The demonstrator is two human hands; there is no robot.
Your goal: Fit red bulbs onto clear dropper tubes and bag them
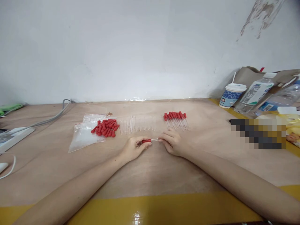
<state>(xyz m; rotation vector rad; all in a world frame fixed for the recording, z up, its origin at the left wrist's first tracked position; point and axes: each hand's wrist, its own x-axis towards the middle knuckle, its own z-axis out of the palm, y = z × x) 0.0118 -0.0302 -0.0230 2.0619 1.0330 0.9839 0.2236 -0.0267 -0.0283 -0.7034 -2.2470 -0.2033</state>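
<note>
Between thumb and fingers, my left hand (pixel 135 148) pinches a red rubber bulb (pixel 146 141). A clear glass dropper tube (pixel 155 140) lines up with the bulb's open end, and the fingers of my right hand (pixel 172 142) are closed on its other end. Whether the tube sits inside the bulb I cannot tell. Behind my left hand lies a heap of red rubber bulbs (pixel 105 127). A row of bare glass tubes (pixel 137 123) lies beyond both hands. Farther right are several droppers (pixel 176 120) with red bulbs on their tubes.
Clear plastic bags (pixel 85 137) lie under and beside the bulb heap. At the right stand a lidded paper cup (pixel 232 95) and a plastic bottle (pixel 255 93). A grey cable (pixel 55 117) and a white power strip (pixel 18 139) are at the left. A wall rises behind the table.
</note>
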